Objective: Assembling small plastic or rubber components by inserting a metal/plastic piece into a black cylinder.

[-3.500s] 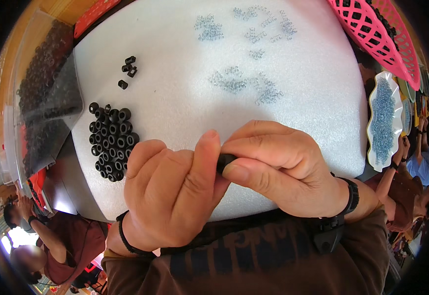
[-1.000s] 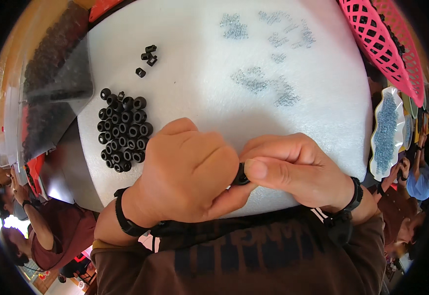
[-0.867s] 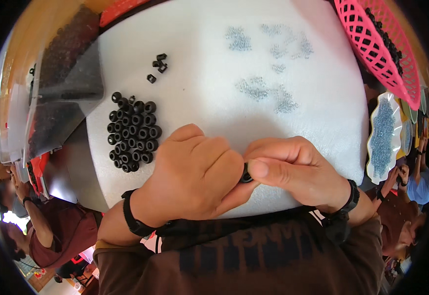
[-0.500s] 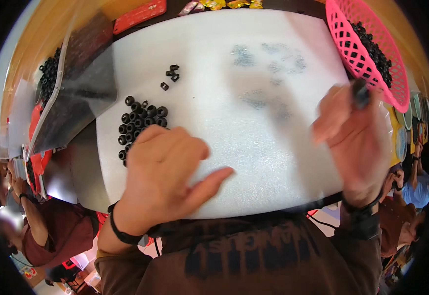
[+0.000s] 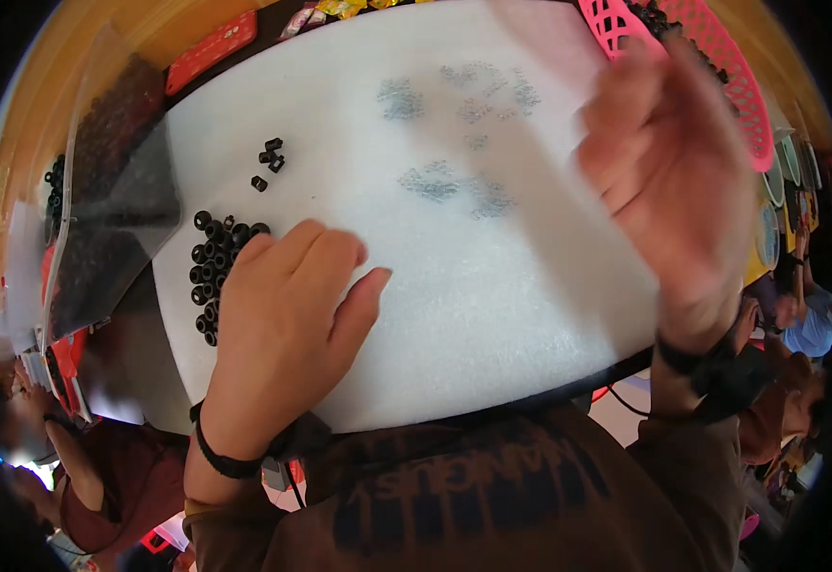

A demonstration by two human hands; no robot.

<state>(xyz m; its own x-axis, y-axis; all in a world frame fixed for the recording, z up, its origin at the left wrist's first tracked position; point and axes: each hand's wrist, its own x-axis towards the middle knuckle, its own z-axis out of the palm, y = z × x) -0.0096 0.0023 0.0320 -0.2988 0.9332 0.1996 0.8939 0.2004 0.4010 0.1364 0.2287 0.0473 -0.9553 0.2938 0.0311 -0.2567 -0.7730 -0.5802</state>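
Observation:
My left hand [image 5: 287,319] lies flat on a white foam board [image 5: 521,296], holding nothing, its fingertips touching a packed cluster of small black rings [image 5: 208,272]. A few loose black rings [image 5: 268,162] lie farther up the board. My right hand [image 5: 669,172] is raised above the board's right side and is motion-blurred, with its fingers apart just below a pink mesh basket [image 5: 721,67] that holds black pieces. I see nothing in that hand. Patches of tiny grey beads [image 5: 440,181] are spread over the middle of the board.
A clear plastic bag of black parts [image 5: 111,210] lies at the board's left edge. A red flat case [image 5: 211,52] sits at the back. Other people are at the right [image 5: 807,324] and lower left [image 5: 101,477].
Both hands were joined on a small black piece at the board's front. My right hand then carried it up to the pink basket and now shows nothing; my left hand dropped flat by the rings.

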